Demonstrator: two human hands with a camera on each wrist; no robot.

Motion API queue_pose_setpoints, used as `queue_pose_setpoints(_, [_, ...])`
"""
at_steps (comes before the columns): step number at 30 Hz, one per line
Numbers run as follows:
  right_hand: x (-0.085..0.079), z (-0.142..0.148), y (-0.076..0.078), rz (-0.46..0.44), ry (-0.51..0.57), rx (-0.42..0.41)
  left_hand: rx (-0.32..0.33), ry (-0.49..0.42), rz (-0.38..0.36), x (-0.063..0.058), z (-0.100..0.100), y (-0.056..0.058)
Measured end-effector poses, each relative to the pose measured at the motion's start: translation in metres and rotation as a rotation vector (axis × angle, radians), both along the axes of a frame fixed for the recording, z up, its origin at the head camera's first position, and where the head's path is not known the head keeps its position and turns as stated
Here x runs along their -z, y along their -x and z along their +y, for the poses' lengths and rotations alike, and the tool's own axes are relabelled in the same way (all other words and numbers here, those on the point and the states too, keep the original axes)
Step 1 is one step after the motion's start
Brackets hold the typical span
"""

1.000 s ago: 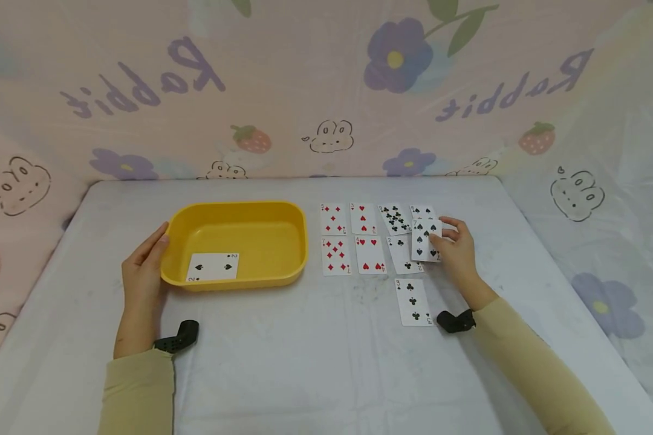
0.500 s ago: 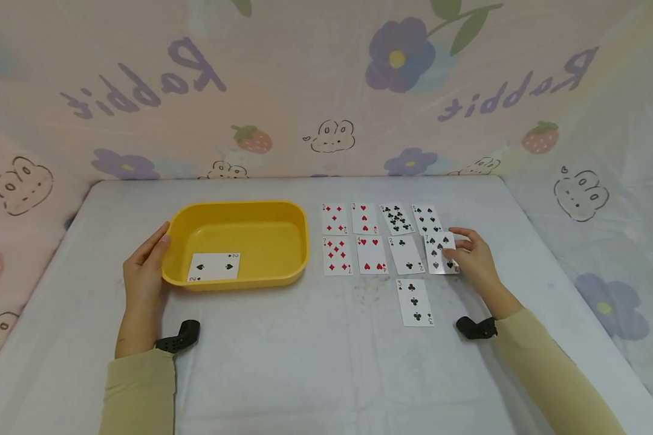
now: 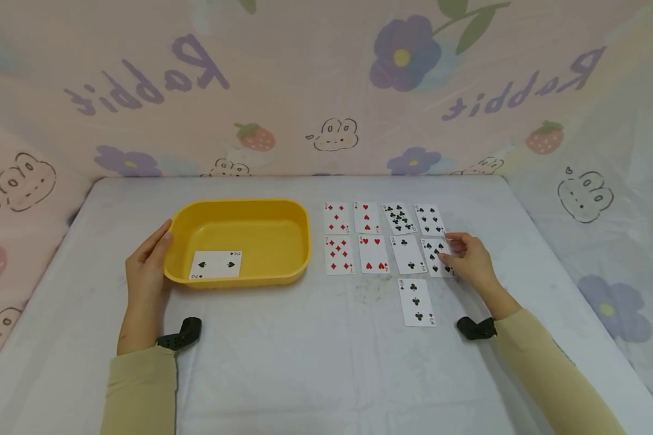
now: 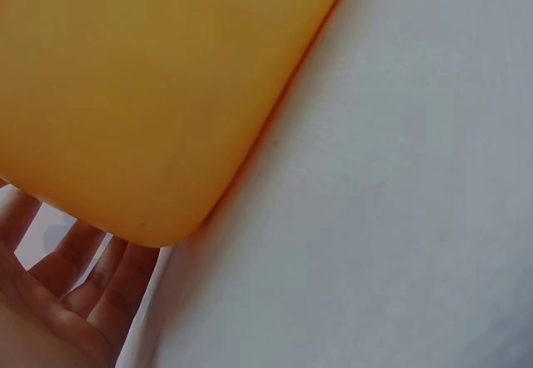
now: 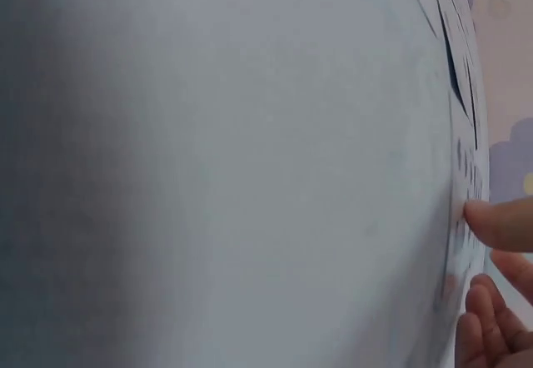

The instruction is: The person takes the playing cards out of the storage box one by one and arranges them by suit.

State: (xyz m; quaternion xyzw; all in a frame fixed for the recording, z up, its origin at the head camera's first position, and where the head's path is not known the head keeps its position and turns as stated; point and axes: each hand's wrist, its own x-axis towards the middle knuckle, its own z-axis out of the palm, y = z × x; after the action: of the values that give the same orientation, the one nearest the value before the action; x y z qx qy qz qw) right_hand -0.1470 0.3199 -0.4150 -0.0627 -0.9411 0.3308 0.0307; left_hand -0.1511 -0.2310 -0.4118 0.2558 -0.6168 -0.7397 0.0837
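Observation:
At the left end of the yellow tray (image 3: 261, 281), my left hand (image 3: 147, 260) grips the rim; the left wrist view shows its fingers (image 4: 71, 260) against the tray's outer side. A two of spades (image 3: 216, 264) lies face up inside. My right hand (image 3: 470, 263) holds the seven of spades (image 3: 434, 258) by its right side, thumb on the face, down on the table at the right end of the nearer row. Just beyond it lies the six of spades (image 3: 430, 220), and to its left the two of clubs (image 3: 408, 255). The right wrist view shows the thumb (image 5: 500, 224) on the card.
Left of these cards lie the five of diamonds (image 3: 337, 218), three of hearts (image 3: 367, 217), seven of diamonds (image 3: 339, 255) and four of hearts (image 3: 373, 254). A clubs card (image 3: 399, 219) sits in the far row. Nearer me is the three of clubs (image 3: 416, 302). A printed curtain (image 3: 283, 90) closes the back.
My right hand has moved right and toward me with the seven of spades, off the six of spades, and lowered it beside the two of clubs. The left hand still holds the tray.

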Motion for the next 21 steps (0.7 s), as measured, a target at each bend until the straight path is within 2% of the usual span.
queue_pose_setpoints(3, [-0.001, -0.003, 0.001, 0.021, -0.019, 0.006, 0.004, 0.006, -0.001, -0.001, 0.0, 0.0])
queue_pose_setpoints(7, [-0.005, -0.01, 0.003, 0.005, 0.021, 0.033, 0.007, -0.024, 0.0, -0.001, -0.001, -0.001])
queue_pose_setpoints(15, [-0.022, -0.037, 0.01, -0.067, 0.297, 0.085, 0.004, 0.001, -0.013, -0.002, -0.001, -0.001])
queue_pose_setpoints(21, [-0.033, -0.067, 0.015, -0.067, 0.415, 0.054, 0.009, -0.001, -0.003, 0.001, -0.001, 0.0])
